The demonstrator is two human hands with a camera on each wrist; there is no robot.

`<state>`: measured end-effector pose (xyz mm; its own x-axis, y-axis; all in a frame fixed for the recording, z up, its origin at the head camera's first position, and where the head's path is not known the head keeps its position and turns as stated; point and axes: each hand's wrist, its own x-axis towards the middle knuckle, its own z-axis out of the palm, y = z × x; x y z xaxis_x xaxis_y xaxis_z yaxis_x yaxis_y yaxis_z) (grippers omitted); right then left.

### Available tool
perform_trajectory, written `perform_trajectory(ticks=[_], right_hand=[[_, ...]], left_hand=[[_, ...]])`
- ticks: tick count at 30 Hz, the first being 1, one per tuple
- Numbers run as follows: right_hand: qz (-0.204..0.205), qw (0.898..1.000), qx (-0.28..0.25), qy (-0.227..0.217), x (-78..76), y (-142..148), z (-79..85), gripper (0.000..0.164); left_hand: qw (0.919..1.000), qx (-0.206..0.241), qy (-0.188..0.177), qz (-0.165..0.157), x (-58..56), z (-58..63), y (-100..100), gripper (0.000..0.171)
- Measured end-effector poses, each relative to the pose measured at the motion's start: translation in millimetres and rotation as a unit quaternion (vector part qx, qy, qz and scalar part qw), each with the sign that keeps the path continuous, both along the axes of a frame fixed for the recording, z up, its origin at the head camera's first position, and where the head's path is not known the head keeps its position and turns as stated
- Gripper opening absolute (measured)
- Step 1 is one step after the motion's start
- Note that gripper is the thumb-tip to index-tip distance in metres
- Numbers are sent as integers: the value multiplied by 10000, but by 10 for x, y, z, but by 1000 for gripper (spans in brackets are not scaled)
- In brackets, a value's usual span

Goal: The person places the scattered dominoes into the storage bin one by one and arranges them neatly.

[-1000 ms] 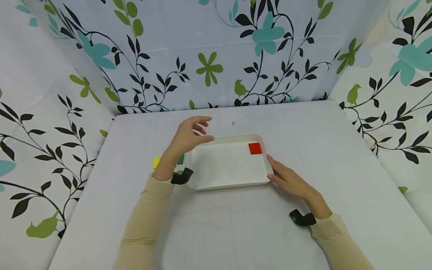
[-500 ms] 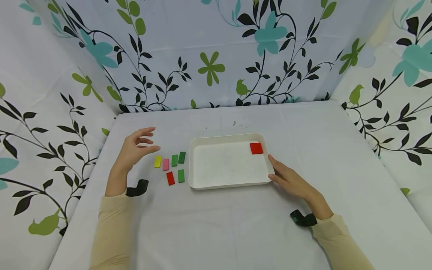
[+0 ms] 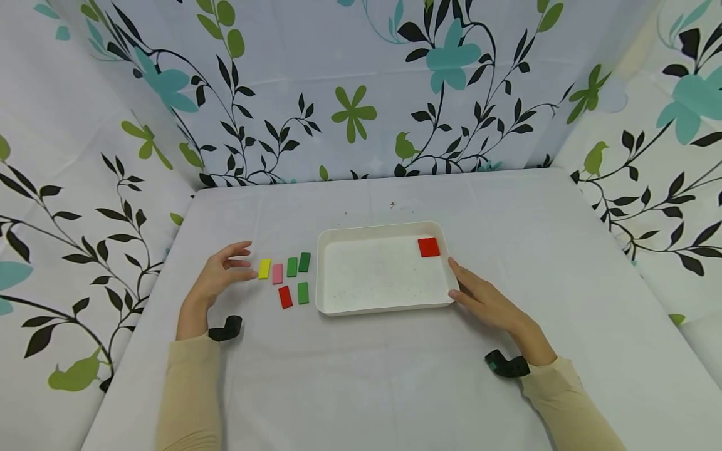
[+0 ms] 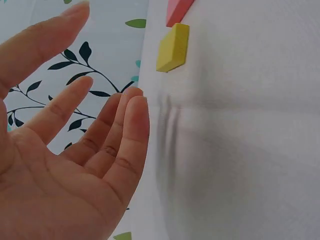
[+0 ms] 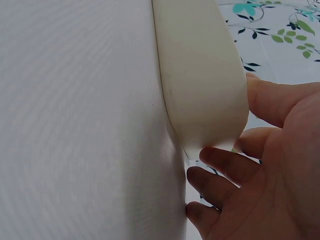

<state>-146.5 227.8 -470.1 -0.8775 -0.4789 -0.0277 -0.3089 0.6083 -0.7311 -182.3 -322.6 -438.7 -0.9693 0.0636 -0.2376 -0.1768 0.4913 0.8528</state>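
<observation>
My left hand (image 3: 221, 274) is just left of a small yellow block (image 3: 264, 269), fingers apart and holding nothing. In the left wrist view, the yellow block (image 4: 173, 48) lies beyond the fingertips, with part of a pink block (image 4: 177, 11) above it. Beside the yellow block on the table are a pink block (image 3: 277, 274), a red block (image 3: 285, 297) and three green blocks (image 3: 303, 293). A flat red square (image 3: 429, 247) lies inside the white tray (image 3: 372, 311), near its far right corner. My right hand (image 3: 484, 302) touches the tray's right end with extended fingers.
A white cloth covers the table (image 3: 361, 382). Dark specks (image 3: 393, 205) lie behind the tray. Leaf-patterned cloth (image 3: 361, 75) hangs at the back and both sides.
My left hand has moved left from over the tray's left end, uncovering the small blocks, then come down beside the yellow one. The right hand stays at the tray.
</observation>
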Motion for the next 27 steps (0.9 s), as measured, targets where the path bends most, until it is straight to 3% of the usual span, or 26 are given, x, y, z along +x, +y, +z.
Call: perform_trajectory(ticks=[6, 13, 27], right_hand=[[-4, 10000, 11, 6, 7, -11, -2, 72], [15, 10000, 30, 42, 1, -4, 1, 72], [-51, 10000, 32, -25, 15, -4, 14, 72]], left_hand=[[9999, 30, -155, -67, 49, -136, 8, 79], [9996, -110, 92, -262, 44, -188, 19, 77], [9975, -666, 218, -79, 18, -268, 71, 69]])
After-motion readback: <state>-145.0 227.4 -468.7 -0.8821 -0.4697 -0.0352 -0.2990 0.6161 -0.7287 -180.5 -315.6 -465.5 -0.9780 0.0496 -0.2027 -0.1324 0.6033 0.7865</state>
